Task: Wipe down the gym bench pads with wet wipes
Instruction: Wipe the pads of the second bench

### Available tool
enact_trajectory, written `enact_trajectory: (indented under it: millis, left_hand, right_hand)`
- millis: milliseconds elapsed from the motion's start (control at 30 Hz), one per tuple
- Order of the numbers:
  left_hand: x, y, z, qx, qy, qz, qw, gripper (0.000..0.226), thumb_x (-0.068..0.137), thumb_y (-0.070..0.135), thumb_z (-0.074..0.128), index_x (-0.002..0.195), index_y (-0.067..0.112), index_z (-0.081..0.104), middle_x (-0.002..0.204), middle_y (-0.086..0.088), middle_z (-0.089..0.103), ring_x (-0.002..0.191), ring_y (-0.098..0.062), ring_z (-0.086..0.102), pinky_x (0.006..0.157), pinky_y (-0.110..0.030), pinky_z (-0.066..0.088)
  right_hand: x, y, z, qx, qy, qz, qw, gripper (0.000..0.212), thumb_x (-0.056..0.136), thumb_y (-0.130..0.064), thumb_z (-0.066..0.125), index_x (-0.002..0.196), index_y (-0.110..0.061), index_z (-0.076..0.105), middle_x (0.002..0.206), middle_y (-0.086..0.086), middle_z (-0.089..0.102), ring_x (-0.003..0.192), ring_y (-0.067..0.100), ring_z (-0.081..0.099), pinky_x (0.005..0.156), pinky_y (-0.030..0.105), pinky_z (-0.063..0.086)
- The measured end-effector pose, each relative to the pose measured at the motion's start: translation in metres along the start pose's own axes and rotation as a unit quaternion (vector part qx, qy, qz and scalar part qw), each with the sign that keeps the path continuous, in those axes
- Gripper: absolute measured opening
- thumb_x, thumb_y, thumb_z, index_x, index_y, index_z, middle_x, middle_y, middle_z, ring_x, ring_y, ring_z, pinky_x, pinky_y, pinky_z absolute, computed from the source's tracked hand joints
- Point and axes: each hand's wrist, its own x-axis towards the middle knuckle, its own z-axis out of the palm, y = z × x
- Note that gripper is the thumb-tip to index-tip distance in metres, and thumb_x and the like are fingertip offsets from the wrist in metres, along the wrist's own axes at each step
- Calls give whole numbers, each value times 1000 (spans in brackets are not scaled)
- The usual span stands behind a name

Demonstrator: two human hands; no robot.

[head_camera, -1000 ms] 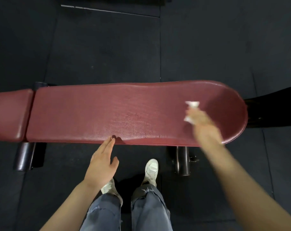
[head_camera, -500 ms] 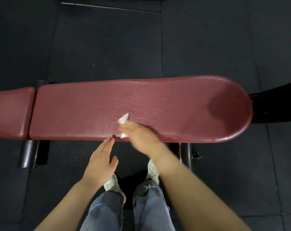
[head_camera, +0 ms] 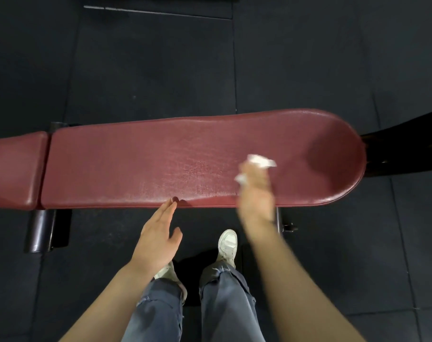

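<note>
A long dark red bench pad (head_camera: 160, 164) runs left to right in front of me, with a rounded end at the right. A shorter red seat pad (head_camera: 12, 169) adjoins it at the left. My right hand (head_camera: 255, 193) presses a crumpled white wet wipe (head_camera: 259, 161) onto the right part of the long pad; the hand is blurred by motion. My left hand (head_camera: 158, 235) has straight fingers, with the fingertips touching the pad's near edge around the middle. The pad's middle looks shiny and damp.
Dark rubber floor tiles (head_camera: 148, 70) surround the bench. A black frame leg (head_camera: 47, 228) shows under the left end and a metal post (head_camera: 279, 220) under the right. My jeans and white shoes (head_camera: 227, 243) stand close to the near side. A black base (head_camera: 407, 146) lies at the right.
My right hand swept the wipe from the pad's right end to its middle near edge, then back toward the right. My left hand stayed at the near edge.
</note>
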Motion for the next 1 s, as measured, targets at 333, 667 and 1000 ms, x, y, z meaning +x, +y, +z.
enact_trajectory:
  millis: [333, 667, 1000]
  left_hand:
    - [-10, -12, -2, -3, -8, -42, 999, 67, 98, 16, 52, 157, 19, 22, 164, 10, 15, 150, -6, 14, 119, -24, 11]
    - [4, -2, -2, 2, -2, -28, 1000, 66, 97, 15, 52, 157, 21, 24, 163, 11, 18, 150, -9, 15, 123, -33, 16]
    - [-1, -9, -17, -14, 8, -87, 996, 68, 96, 15, 53, 157, 19, 23, 163, 4, 21, 150, -12, 16, 122, -33, 14]
  right_hand:
    - [10, 74, -48, -30, -128, -185, 974, 57, 93, -8, 24, 145, -28, 38, 151, -4, 38, 142, 10, 28, 117, 13, 5]
    - [-19, -15, 15, 17, -84, -84, 993, 64, 81, 21, 42, 140, -3, 50, 149, 17, 42, 140, 35, 36, 121, 39, 18]
    - [-15, 31, -22, 4, -144, -258, 955, 51, 98, -9, 22, 144, -11, 44, 151, 6, 41, 140, 23, 39, 118, 22, 13]
